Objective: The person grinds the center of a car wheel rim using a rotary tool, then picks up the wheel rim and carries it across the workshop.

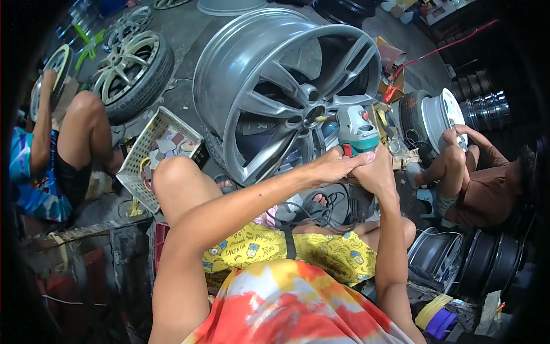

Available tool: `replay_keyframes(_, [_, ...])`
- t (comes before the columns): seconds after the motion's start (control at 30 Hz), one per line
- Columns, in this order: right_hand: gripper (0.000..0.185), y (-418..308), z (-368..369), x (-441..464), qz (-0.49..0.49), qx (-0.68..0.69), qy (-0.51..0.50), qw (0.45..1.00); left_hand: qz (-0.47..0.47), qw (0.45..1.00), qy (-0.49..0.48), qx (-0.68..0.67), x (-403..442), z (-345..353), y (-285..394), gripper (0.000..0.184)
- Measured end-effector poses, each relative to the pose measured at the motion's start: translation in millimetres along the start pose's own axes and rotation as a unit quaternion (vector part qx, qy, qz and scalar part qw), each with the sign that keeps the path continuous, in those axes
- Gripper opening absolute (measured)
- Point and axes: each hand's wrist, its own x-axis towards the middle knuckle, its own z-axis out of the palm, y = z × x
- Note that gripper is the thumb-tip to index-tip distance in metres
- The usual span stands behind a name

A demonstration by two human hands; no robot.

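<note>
A big silver alloy wheel rim (258,100) stands tilted before me, its spokes and hub facing my hands. Both hands are closed round a grey and green angle grinder (358,132) with a red button. From its head a short yellowish bit (323,118) points left at the hub; whether it touches the metal I cannot tell. My left hand (335,165) grips the tool's rear from the left, with its thumb laid toward the other hand. My right hand (375,172) wraps the green body's lower end, which it mostly hides. A dark cord (312,215) loops below.
A plastic crate (134,178) with sanding pads stands by my left knee. Beyond it lies a tyred wheel (129,74). People work at left, near a rim (60,69), and at right, holding a white rim (452,114). More rims (487,261) are stacked at lower right.
</note>
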Motion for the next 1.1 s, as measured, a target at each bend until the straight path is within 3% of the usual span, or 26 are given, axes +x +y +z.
replay_keyframes(0.17, [0.041,-3,4,-9,0.003,0.01,-0.002,1.0,0.024,0.999,-0.012,-0.032,-7,-1,-12,0.065])
replay_keyframes(0.3, [0.033,-10,-6,-3,0.011,0.009,-0.083,0.996,-0.02,1.0,-0.002,-0.001,-8,2,-1,0.066])
replay_keyframes(0.43, [0.034,-8,2,-6,0.011,0.014,-0.066,0.998,-0.014,1.0,-0.003,-0.009,-6,-1,-2,0.066])
replay_keyframes(0.5, [0.042,-11,8,-13,-0.006,0.029,0.028,0.999,-0.012,1.0,-0.016,-0.012,-5,-5,-6,0.066])
replay_keyframes(0.67, [0.051,9,25,-26,0.011,0.041,0.028,0.999,0.006,0.999,-0.046,-0.024,-3,-9,-28,0.065])
replay_keyframes(0.73, [0.053,17,29,-34,0.018,0.07,0.012,0.997,-0.081,0.994,-0.01,0.073,-8,-6,-32,0.062])
replay_keyframes(0.83, [0.056,26,32,-38,0.026,0.089,0.017,0.996,-0.052,0.993,-0.004,0.102,-17,0,-19,0.061])
replay_keyframes(0.9, [0.058,26,34,-34,0.011,0.067,0.042,0.997,-0.047,0.997,0.005,0.069,3,-10,-45,0.061])
replay_keyframes(0.97, [0.053,17,36,-32,-0.011,0.072,0.065,0.995,-0.055,0.994,-0.045,0.08,8,-23,-42,0.062])
replay_keyframes(1.03, [0.051,7,37,-32,-0.019,0.052,0.09,0.994,-0.004,0.998,-0.058,0.027,5,-28,-41,0.065])
replay_keyframes(1.1, [0.052,16,44,-33,-0.052,0.058,0.096,0.992,-0.056,0.991,-0.105,0.062,4,-39,-37,0.066])
